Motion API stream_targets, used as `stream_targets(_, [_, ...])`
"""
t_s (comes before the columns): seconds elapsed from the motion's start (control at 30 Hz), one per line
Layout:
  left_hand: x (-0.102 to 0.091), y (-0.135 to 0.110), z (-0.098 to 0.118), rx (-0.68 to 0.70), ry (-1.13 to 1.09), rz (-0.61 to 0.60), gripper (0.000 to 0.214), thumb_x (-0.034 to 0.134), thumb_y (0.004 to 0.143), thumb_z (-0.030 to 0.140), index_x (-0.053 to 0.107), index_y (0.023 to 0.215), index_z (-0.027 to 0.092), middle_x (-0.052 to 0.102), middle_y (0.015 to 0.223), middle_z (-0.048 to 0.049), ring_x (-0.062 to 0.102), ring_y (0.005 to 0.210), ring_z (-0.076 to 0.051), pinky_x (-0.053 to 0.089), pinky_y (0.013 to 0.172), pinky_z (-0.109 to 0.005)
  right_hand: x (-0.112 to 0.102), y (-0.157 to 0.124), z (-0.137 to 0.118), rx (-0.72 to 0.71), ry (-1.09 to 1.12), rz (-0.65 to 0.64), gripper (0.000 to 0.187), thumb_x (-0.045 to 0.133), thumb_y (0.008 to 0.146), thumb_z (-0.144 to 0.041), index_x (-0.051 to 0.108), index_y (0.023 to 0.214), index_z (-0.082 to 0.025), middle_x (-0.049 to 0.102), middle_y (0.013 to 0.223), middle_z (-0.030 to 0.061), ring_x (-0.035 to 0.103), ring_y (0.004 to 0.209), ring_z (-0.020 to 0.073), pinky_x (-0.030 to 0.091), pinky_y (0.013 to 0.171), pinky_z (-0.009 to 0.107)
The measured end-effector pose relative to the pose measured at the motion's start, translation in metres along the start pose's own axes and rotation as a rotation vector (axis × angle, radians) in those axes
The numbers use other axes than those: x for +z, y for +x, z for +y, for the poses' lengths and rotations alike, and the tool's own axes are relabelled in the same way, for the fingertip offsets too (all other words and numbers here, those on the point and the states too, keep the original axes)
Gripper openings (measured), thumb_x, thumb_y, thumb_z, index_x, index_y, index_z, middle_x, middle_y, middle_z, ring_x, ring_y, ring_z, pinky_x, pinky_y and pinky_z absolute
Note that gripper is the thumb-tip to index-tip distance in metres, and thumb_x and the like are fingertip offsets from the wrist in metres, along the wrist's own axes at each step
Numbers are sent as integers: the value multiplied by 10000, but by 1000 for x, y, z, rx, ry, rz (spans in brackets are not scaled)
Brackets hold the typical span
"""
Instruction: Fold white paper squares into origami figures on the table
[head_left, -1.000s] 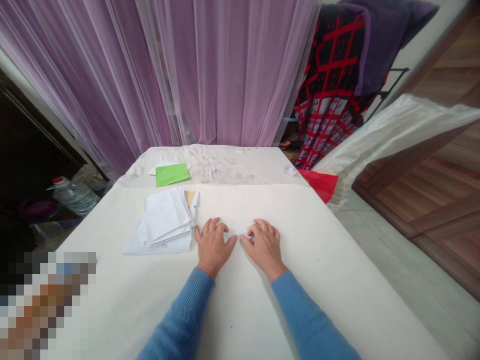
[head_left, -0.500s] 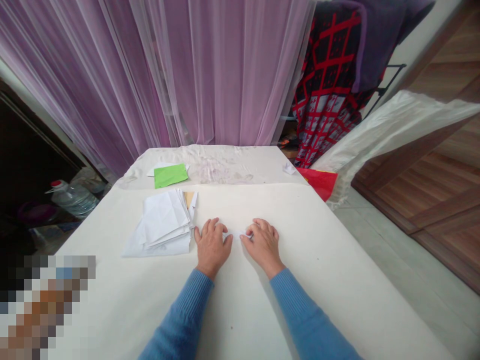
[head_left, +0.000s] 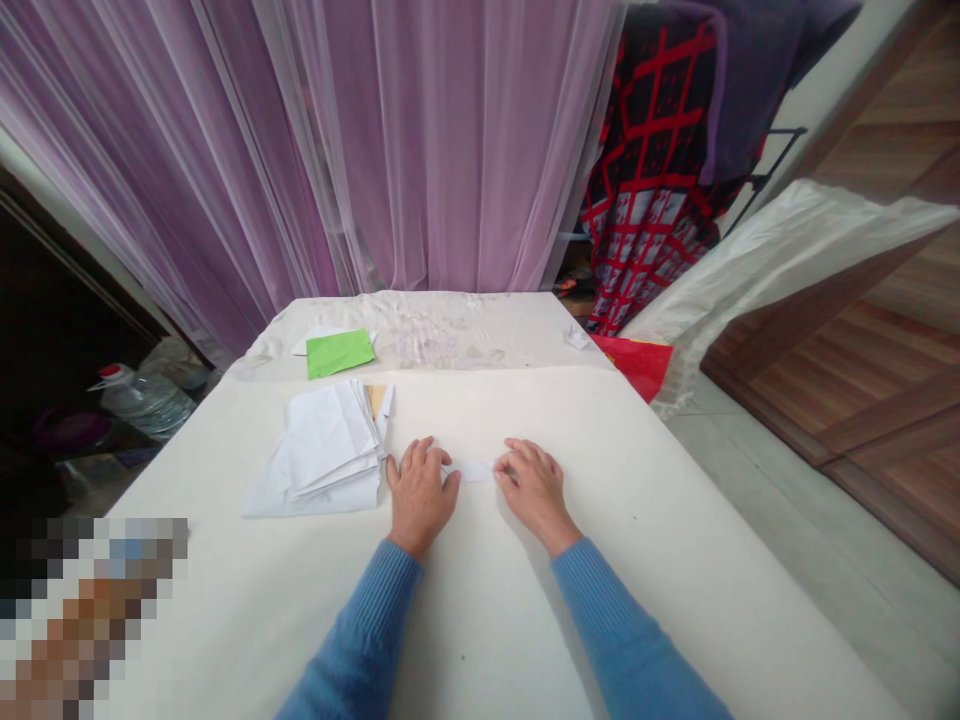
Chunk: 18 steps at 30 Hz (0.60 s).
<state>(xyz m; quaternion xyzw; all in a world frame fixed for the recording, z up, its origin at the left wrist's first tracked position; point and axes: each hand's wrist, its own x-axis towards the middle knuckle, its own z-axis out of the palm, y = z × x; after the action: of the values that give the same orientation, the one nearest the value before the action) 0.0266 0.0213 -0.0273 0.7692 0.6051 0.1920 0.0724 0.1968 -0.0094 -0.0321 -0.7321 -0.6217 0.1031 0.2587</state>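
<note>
Head view, as I log it from the remote desk. Item one: a white paper strip (head_left: 471, 472), lying flat on the table (head_left: 615, 610) between the hands, its ends tucked under them. Latest change: the hands have drawn apart, and more of the strip now shows, straighter and longer than a moment ago. Item two: the left hand (head_left: 420, 497), resting to the left of the strip, with its fingers (head_left: 427, 451) slightly spread and curved down at the strip's left end. Item three: the right hand (head_left: 536, 490), with its fingers (head_left: 521, 456) over the strip's right end. Both hands press down rather than lift, but I cannot tell whether either pinches the paper. Nearby, left of the left hand: a loose stack of white paper (head_left: 322, 450). Farther along the table: a green sheet (head_left: 340, 353), with a white sheet partly under it. Toward the far right corner: a small folded paper (head_left: 577, 338), and a red sheet (head_left: 637, 365) hanging at the table's edge. Both blue sleeves enter from the bottom of the view.
</note>
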Motion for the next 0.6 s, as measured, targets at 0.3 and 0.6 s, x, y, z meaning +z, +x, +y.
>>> stream_targets(0.3, [-1, -1, -2, 81, -38, -15, 236, 651, 814, 366, 626, 1032, 281, 532, 1380, -98, 407, 1335, -338, 178, 1072, -707, 4, -4, 6, -89, 61, 81, 240, 466, 804, -93, 645, 867, -240, 626, 1254, 37, 476, 1241, 213, 284, 1055, 458])
stream_targets(0.6, [-6, -3, -1, 181, -181, -69, 232, 561, 842, 157, 620, 1014, 301, 604, 1301, -46, 522, 1235, -232, 166, 1098, -652, 6, 3, 17, -208, 333, 252, 293, 446, 878, -278, 636, 1080, -184, 687, 1117, 110, 614, 1093, 211, 450, 989, 382])
